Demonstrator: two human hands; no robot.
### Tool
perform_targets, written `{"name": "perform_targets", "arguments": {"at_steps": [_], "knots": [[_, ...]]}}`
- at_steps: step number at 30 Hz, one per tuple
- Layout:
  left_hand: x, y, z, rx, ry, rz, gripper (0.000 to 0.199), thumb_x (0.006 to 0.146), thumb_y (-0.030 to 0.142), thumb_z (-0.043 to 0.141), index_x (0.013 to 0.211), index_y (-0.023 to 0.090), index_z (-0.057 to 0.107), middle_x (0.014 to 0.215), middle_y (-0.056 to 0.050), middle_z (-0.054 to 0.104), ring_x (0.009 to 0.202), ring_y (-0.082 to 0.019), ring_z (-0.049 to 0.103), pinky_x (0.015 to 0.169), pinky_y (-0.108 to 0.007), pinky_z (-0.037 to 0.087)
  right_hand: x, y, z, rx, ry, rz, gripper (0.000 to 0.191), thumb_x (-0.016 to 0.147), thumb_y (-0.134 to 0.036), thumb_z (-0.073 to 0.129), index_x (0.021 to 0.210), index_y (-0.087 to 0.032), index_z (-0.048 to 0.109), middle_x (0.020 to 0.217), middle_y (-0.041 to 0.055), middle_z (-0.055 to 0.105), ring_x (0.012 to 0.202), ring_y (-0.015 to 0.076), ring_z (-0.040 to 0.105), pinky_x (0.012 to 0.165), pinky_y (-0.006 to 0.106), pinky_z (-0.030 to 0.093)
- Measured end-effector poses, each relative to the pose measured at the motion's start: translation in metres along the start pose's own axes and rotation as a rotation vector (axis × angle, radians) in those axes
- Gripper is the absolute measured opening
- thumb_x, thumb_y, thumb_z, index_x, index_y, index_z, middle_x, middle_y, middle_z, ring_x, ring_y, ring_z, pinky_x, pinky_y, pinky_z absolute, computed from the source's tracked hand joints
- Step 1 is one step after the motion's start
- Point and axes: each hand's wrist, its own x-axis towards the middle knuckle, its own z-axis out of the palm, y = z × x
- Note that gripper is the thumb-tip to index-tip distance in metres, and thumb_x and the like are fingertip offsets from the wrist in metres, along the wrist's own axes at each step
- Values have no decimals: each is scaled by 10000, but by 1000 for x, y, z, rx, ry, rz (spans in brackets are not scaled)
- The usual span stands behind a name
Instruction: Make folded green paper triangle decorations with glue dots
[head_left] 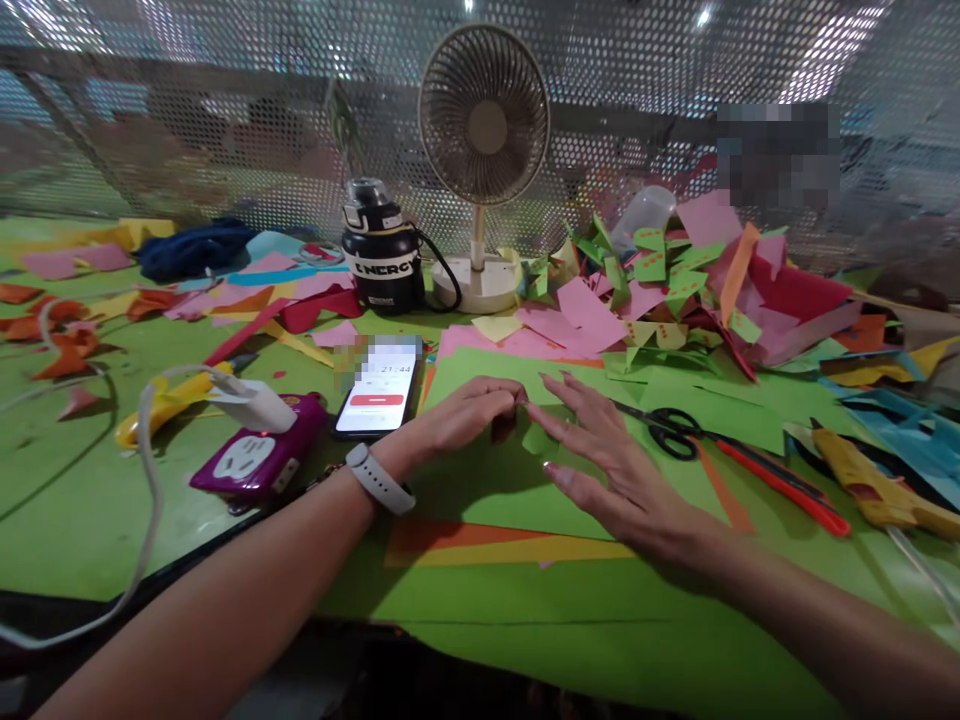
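Observation:
My left hand (pixel 478 412), with a pale band on its wrist, is closed above the green paper sheets (pixel 480 500). Its curled fingers hide whatever they may hold. My right hand (pixel 607 450) is open, fingers spread and palm down over the same sheets, its fingertips close to my left hand. Between the hands lies a small piece of green paper (pixel 538 440). Orange and yellow sheets (pixel 480 548) stick out below the green ones. Just beyond my right hand are black-handled scissors (pixel 671 430) and a red utility knife (pixel 787 485).
A lit phone (pixel 377 388), a purple power strip (pixel 259 460) with a white charger (pixel 255 403), and cables lie at left. Behind stand a black bottle (pixel 382 265) and a fan (pixel 486 130). Paper scraps (pixel 585 315) pile at the back; a yellow glue gun (pixel 877 485) lies right.

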Motion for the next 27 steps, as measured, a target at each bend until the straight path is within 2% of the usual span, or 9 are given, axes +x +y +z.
{"name": "perform_targets", "arguments": {"at_steps": [11, 14, 20, 27], "knots": [[-1, 0, 1, -9, -15, 2, 205, 754, 204, 385, 573, 201, 483, 582, -9, 534, 593, -149, 487, 603, -284, 402, 3, 5, 9, -166, 26, -73, 552, 977, -480, 349, 1479, -249, 357, 1588, 89, 225, 1463, 277, 165, 1157, 581, 177], [-1, 1, 3, -18, 1, -11, 193, 749, 202, 386, 586, 202, 489, 587, -8, 544, 596, -149, 488, 603, -283, 401, 1, 5, 12, -201, 43, -70, 578, 982, -484, 332, 1500, -227, 306, 1586, 103, 229, 1466, 267, 154, 1164, 565, 171], [-2, 4, 7, -52, 35, -21, 172, 749, 211, 394, 618, 203, 504, 604, -10, 560, 630, -158, 517, 630, -286, 424, -3, 4, 18, -259, 94, -50, 612, 988, -502, 295, 1530, -243, 182, 1610, 82, 145, 1478, 261, 83, 1177, 554, 128], [-2, 0, 9, -119, 19, 31, 175, 756, 204, 418, 632, 198, 541, 631, -8, 570, 647, -153, 523, 673, -290, 432, -4, 1, 19, -269, 54, -27, 636, 981, -497, 326, 1536, -248, 140, 1612, 80, 136, 1472, 296, 111, 1174, 578, 127]]}}
